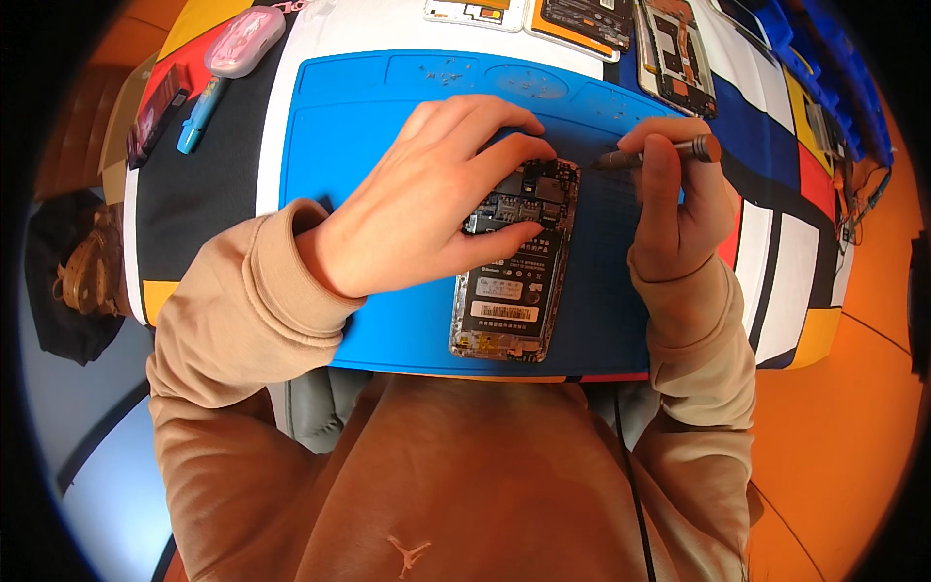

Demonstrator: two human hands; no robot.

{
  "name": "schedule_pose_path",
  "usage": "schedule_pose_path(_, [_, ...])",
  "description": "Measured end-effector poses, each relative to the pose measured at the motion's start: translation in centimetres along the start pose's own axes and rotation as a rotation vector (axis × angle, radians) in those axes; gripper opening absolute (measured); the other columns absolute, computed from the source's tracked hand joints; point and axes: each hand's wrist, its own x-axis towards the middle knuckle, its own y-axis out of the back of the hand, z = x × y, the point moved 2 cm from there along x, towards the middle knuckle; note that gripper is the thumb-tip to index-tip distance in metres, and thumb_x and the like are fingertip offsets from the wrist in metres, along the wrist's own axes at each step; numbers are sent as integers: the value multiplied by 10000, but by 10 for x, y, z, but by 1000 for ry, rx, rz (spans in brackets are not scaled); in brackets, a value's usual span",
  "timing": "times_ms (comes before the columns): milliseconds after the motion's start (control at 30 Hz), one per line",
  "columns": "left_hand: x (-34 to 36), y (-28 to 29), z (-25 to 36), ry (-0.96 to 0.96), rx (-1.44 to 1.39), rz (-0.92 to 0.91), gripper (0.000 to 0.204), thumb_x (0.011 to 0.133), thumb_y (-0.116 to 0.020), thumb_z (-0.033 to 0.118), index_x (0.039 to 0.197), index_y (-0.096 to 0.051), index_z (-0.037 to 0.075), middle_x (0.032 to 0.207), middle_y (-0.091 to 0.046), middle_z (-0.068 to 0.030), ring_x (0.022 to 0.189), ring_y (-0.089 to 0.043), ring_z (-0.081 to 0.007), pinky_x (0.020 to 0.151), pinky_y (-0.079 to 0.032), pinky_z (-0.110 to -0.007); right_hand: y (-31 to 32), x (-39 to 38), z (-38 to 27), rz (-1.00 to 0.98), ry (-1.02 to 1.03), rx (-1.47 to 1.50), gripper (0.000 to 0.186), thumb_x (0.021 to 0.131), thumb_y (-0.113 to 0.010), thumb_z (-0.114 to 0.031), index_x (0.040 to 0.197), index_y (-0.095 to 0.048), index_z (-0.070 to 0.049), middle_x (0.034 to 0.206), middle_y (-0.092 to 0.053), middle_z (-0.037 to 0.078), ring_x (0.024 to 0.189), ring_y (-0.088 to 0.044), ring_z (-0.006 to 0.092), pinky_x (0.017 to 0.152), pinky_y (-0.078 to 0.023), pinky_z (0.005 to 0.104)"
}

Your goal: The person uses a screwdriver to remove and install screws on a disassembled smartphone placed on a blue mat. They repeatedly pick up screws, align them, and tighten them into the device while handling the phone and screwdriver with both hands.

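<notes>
I see the right hand pinching a screwdriver between thumb and fingers, its tip near the top corner of an opened phone. Left of that grip, the phone lies beneath the left hand, fingers loosely spread.

head view | wide fisheye, head-worn | looks steeply down | near, over blue mat

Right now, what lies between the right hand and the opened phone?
In the head view, the tip end of the screwdriver-like tool in the right hand points across toward the opened phone; blue mat shows along the rest.
</notes>
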Motion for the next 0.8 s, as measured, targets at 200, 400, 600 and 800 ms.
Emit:
schedule_pose_path(200, [0, 0, 0, 0, 5, 1, 481, 782, -763, 194, 1223, -613, 76, 1318, -540, -102, 1228, -489, -312, 1029, -360, -413, -5, 5, 8, 69, 20, 134, 308, 929, -648, 13, 1215, -538, -16, 813, -584, 19, 610, -502, 49, 541, -380, 189])
schedule_pose_path(400, [-1, 0, 0, -2, 1, 4, 481, 782, -760, 192, 1226, -613, 82, 1317, -541, -102, 1228, -487, -311, 1028, -358, -412, -6, 9, 15, 111, 120, 45, 450, 895, -688, 13, 1288, -470, -8, 920, -594, 55, 701, -517, 73, 621, -407, 195])
schedule_pose_path(600, [-1, 0, 0, 2, 2, 3, 481, 783, -758, 188, 1230, -613, 85, 1319, -540, -101, 1230, -486, -312, 1028, -357, -413, -2, 15, 12, -19, 238, -36, 428, 861, -531, 123, 1242, -404, -27, 1302, -565, 247, 1099, -588, 250, 951, -443, 375])
schedule_pose_path(800, [-1, 0, 0, 3, 5, 3, 482, 782, -758, 182, 1231, -612, 84, 1318, -540, -100, 1232, -486, -312, 1028, -358, -415, -2, 16, 11, -81, 240, 30, 416, 847, -496, 127, 1211, -387, -42, 1324, -553, 266, 1115, -584, 262, 950, -435, 377])
